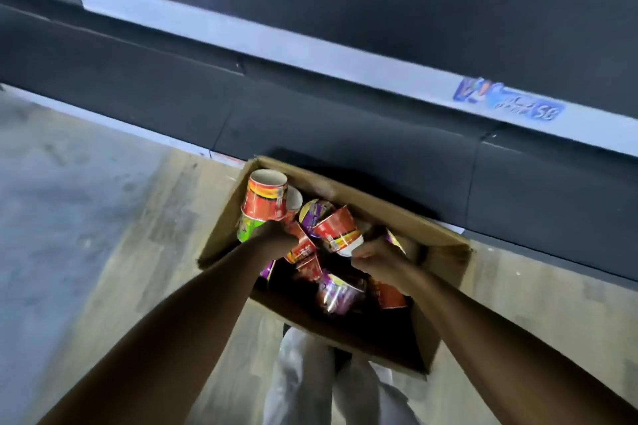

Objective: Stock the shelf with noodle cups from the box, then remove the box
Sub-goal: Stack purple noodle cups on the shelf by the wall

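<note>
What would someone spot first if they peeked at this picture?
The bright noodle cups jumbled in the cardboard box on the floor, in the middle, jump out first. The left hand grips an orange-red cup at the box's left end, and the right hand grips a red cup nearer its middle. Behind the box runs a dark shelf.

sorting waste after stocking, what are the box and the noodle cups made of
The box: brown cardboard, matte, with creased, bent flaps. The noodle cups: likely paper or thin plastic with a glossy printed skin; light glints on their sides, and one upturned base looks plain off-white. Blur leaves the exact material open.
</note>
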